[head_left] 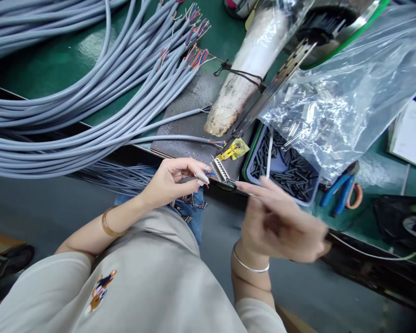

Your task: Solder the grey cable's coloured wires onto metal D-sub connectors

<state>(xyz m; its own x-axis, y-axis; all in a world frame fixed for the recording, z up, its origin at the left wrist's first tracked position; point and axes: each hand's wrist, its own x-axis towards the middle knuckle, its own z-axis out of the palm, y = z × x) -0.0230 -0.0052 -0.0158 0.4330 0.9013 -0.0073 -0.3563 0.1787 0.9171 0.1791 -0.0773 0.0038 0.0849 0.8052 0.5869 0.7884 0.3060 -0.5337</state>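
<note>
My left hand [182,178] is closed in a pinch at the bench edge, with thin coloured wires [211,171] coming out past its fingertips. Just beyond them a metal multi-pin connector [221,169] lies tilted at the edge, close to a yellow metal clip [234,150]. My right hand [280,222] is smeared by motion in front of the tray [251,178] of short black tubes [287,175]. Its index finger points toward the connector; whether the fingers hold anything is unclear.
A bundle of grey cables [90,101] with stripped ends covers the left. A wrapped white tube [242,69] and a soldering iron [270,88] slant down from the top. Right lie a clear plastic bag [353,92] and blue-handled pliers [343,189]. Wired connectors [187,203] rest on my lap.
</note>
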